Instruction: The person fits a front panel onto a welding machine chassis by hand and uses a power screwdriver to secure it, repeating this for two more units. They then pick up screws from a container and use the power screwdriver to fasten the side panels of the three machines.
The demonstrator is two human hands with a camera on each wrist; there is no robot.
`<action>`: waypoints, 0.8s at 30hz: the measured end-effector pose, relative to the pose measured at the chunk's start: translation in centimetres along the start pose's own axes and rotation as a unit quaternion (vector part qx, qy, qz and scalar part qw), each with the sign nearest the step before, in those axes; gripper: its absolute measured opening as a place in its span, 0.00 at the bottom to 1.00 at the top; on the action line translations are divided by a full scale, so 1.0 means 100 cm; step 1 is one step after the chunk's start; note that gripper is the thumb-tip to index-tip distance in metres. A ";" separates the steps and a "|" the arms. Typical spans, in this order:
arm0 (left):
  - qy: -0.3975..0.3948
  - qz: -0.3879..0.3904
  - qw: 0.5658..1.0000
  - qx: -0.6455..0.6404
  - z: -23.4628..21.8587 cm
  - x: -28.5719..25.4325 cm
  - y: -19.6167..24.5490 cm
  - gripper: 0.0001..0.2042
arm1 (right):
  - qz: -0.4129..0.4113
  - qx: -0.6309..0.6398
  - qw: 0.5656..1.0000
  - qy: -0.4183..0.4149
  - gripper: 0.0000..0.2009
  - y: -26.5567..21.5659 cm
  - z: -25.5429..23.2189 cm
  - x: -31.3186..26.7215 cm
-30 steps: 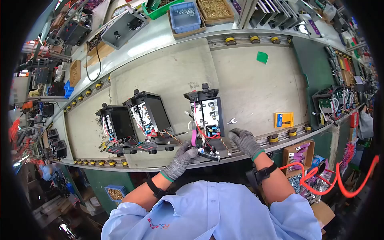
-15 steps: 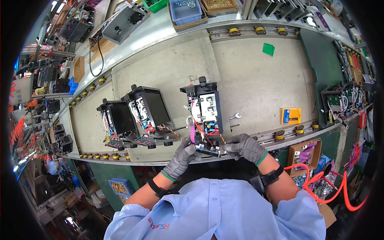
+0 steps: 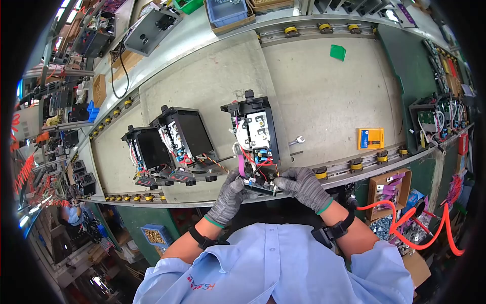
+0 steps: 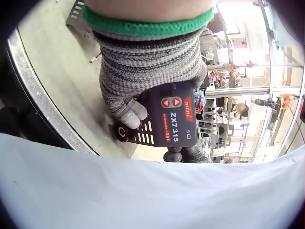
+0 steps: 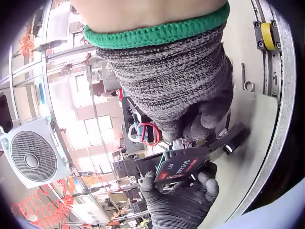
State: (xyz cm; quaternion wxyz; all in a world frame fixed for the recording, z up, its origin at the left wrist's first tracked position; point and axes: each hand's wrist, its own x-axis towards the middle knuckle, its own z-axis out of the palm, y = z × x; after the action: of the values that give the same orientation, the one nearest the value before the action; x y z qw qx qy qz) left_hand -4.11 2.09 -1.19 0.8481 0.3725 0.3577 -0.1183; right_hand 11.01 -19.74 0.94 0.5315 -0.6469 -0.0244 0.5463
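Note:
In front of the body stands an open black welder unit [image 3: 259, 133], with white parts, red wires and a purple ribbon cable [image 3: 241, 165]. Its dark front panel [image 4: 178, 125], printed ZX7 315, is tipped out toward the shirt. My gloved left hand [image 3: 229, 198] grips one end of this panel, fingertips beside its slotted vents. At the other end, my gloved right hand [image 3: 307, 188] pinches the panel's edge with thumb and curled fingers, close to a small white connector [image 5: 177, 144]. The right palm hides part of the wiring in the right wrist view.
Two similar black units [image 3: 183, 134] stand to the left on the bench [image 3: 314, 91]. A wrench [image 3: 297, 140] lies right of the unit, and a yellow-and-blue pack [image 3: 371, 138] farther right. Rollers [image 3: 356, 164] line the front edge. An orange coiled hose [image 3: 420, 243] hangs at lower right.
My right hand has come left from beside the wrench to the panel's right end and now pinches it. The left hand keeps its grip. The unit has turned slightly, its far end shifting left.

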 end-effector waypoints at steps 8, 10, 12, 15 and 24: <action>0.001 0.013 1.000 -0.011 0.008 -0.003 -0.001 0.37 | -0.096 -0.226 0.969 -0.019 0.19 -0.005 -0.004 0.003; 0.015 0.021 1.000 -0.017 0.010 -0.004 -0.003 0.37 | -0.162 -0.343 0.925 0.022 0.17 -0.001 0.000 0.002; 0.012 0.022 0.999 -0.021 0.009 -0.003 -0.004 0.37 | -0.157 -0.405 0.900 0.011 0.18 -0.007 0.006 -0.004; 0.013 0.025 0.999 -0.024 0.005 -0.001 -0.008 0.36 | -0.187 -0.500 0.846 0.016 0.19 -0.015 0.012 -0.019; 0.029 0.023 0.999 -0.032 0.012 -0.003 -0.006 0.33 | -0.306 -0.584 0.751 0.008 0.21 -0.020 0.009 -0.006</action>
State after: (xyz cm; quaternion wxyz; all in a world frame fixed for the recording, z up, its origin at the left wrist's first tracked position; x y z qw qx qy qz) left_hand -4.02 0.83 -0.75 0.8510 0.3572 0.3773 -0.0760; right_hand 11.17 -18.65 2.90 0.1886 -0.7937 -0.5313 0.2285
